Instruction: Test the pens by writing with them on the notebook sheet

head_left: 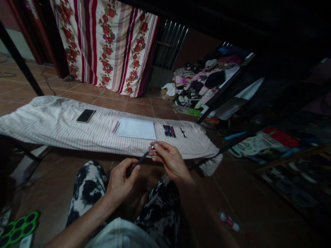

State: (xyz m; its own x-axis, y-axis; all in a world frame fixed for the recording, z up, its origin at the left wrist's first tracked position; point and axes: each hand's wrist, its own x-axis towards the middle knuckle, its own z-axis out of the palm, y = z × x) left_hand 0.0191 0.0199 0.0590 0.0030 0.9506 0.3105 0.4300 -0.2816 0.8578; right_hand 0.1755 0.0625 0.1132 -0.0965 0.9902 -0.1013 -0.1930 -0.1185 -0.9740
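Observation:
A slim dark pen is held slantwise above my lap, in front of the bench. My left hand is closed around its lower end. The fingertips of my right hand pinch its upper end, where something small and silvery shows. Just beyond the hands, a spiral notebook lies open with writing on its page. To its left rest a couple of slim pens. On its right side is a row of several dark pens, and past them lies another small group of pens.
A striped cloth covers the long bench, with a dark phone at its left. Dark metal bars stand around it. A flowered curtain hangs behind, beside a heap of clothes. A green toy lies bottom left.

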